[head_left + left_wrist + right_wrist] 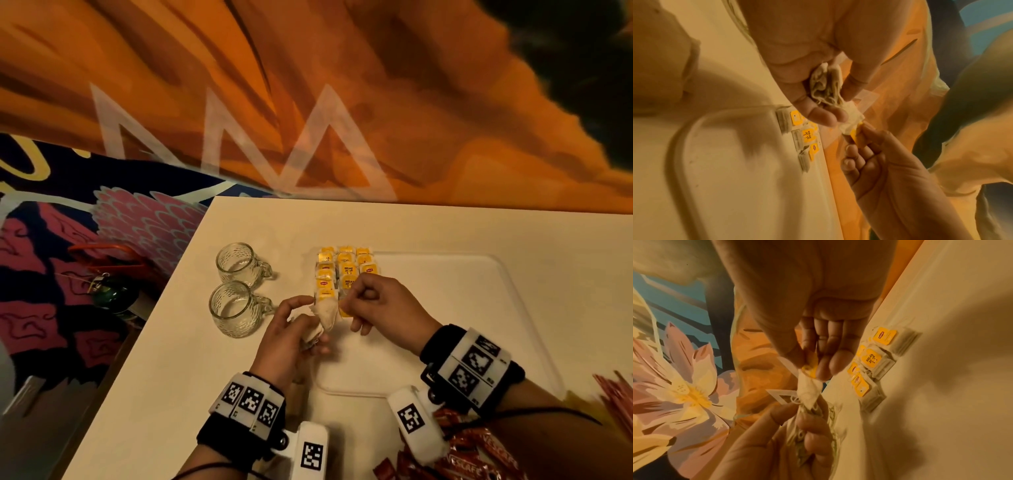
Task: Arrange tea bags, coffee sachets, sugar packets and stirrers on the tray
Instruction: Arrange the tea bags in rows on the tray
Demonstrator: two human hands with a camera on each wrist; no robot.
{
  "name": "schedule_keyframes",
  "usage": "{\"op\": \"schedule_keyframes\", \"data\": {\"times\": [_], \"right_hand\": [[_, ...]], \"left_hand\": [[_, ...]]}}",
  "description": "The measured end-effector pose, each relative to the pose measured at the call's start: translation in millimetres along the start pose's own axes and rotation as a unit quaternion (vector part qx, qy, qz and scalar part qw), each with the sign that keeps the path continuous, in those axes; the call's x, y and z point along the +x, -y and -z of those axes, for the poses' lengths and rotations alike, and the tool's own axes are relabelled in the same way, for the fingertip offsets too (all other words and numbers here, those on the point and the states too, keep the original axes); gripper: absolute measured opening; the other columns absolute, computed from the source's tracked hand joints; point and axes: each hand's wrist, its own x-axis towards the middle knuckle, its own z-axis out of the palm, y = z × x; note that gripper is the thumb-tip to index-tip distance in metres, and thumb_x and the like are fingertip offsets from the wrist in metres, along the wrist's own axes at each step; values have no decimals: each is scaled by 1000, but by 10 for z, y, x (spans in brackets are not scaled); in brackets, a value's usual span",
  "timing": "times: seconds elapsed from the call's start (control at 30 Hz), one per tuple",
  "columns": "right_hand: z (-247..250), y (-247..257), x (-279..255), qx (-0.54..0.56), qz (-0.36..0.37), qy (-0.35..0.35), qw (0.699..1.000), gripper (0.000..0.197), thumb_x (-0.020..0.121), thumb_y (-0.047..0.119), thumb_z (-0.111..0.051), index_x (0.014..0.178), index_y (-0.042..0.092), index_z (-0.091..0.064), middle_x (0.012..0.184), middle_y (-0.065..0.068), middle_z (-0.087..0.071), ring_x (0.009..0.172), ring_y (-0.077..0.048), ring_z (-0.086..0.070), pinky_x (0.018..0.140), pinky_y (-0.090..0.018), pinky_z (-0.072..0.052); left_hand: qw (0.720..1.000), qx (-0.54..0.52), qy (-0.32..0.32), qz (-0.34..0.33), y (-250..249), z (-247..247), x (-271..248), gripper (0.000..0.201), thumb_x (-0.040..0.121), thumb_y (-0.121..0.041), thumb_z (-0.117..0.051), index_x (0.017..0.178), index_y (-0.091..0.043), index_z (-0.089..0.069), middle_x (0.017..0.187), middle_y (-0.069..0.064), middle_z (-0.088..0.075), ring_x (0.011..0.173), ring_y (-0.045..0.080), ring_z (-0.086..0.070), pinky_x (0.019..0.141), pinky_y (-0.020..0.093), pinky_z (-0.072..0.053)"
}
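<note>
On the pale, smooth desk (445, 226), items listed from largest to smallest.

Tray (513, 294): white, shallow, rounded corners, raised rim; lies flat on the desk, most of its floor bare. Judged to be the receiving surface, left open for later rows.

Glass mugs (236, 262), two: clear, textured walls, small handles; upright, one behind the other, just left of the tray and off it.

Coffee sachets (472, 455): red, glossy foil, heaped loose at the near desk edge beside the right wrist; not yet on the tray.

Stirrers (616, 394): thin, reddish sticks at the far right edge, partly cut off; detail unclear.

Laid tea bags (346, 267): soft paper pouches with square yellow card tags, set in tidy columns at the tray's far-left corner, tags face up, presumably for neatness.

Left hand (294, 335): fingers curled round a small bunch of spare tea bags (826, 87), crumpled, beige, strings trailing; seemingly a supply held ready.

Right hand (373, 305): thumb and forefinger pinch the yellow tag (856, 136) of one tea bag (327, 313), which stretches between the two hands just above the tray's left edge, at the near end of the columns. Likely being drawn free of the bunch for placing next in line.

Sugar packets: none identified.
</note>
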Motion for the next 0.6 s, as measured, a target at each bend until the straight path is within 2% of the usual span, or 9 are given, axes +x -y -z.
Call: {"op": "schedule_keyframes", "data": {"times": [0.07, 0.2, 0.27, 0.33, 0.47, 0.53, 0.6], "right_hand": [[2, 23, -29, 29, -4, 6, 1000, 14, 88, 13, -66, 82, 3, -61, 74, -19, -65, 60, -24, -65, 58, -33, -55], [15, 74, -118, 89, -17, 28, 996, 30, 96, 25, -55, 93, -2, -66, 66, 5, -67, 62, -23, -66, 59, -27, -55], [28, 86, -153, 95, -5, 32, 995, 23, 96, 20, -55, 98, 2, -69, 74, -2, -68, 62, -20, -64, 60, -27, -56], [65, 72, -177, 76, 20, 48, 996, 15, 92, 12, -62, 105, 10, -69, 83, -8, -65, 67, -19, -63, 64, -28, -56], [135, 49, -216, 50, 47, 129, 989, 38, 85, 1, -68, 118, 22, -68, 92, -6, -59, 79, -16, -64, 78, -26, -54], [140, 75, -234, 32, 59, 144, 987, 37, 84, 1, -69, 115, 21, -70, 96, -12, -63, 81, -13, -64, 79, -23, -52], [135, 103, -251, 21, 67, 136, 988, 26, 83, 1, -70, 105, 14, -72, 97, -11, -71, 78, -9, -67, 76, -21, -52]], "left_hand": [[1000, 12, 11, -4, -18, -29, -28, 21, 92, -1, -51, 104, -16, -60, 66, 2, -66, 54, 16, -58, 51, 27, -53], [999, -29, 13, 24, -33, -56, -40, 9, 90, -8, -58, 96, -14, -62, 71, 4, -64, 49, 13, -54, 50, 25, -54], [997, -58, 12, 45, -51, -53, -33, 10, 90, -9, -59, 99, -13, -62, 67, 3, -63, 45, 11, -53, 48, 25, -53], [995, -72, 20, 61, -71, -54, -28, 12, 89, -9, -59, 100, -14, -61, 63, 2, -62, 43, 10, -51, 46, 24, -52], [993, -74, 47, 75, -98, -63, -43, 11, 90, -10, -58, 99, -15, -61, 63, 2, -60, 43, 9, -49, 45, 22, -50], [993, -66, 60, 76, -103, -65, -50, 12, 89, -10, -58, 99, -15, -61, 64, 3, -59, 43, 9, -49, 45, 22, -50], [994, -46, 73, 70, -102, -55, -55, 14, 89, -9, -59, 102, -14, -63, 66, 4, -59, 43, 11, -48, 45, 23, -50]]}}
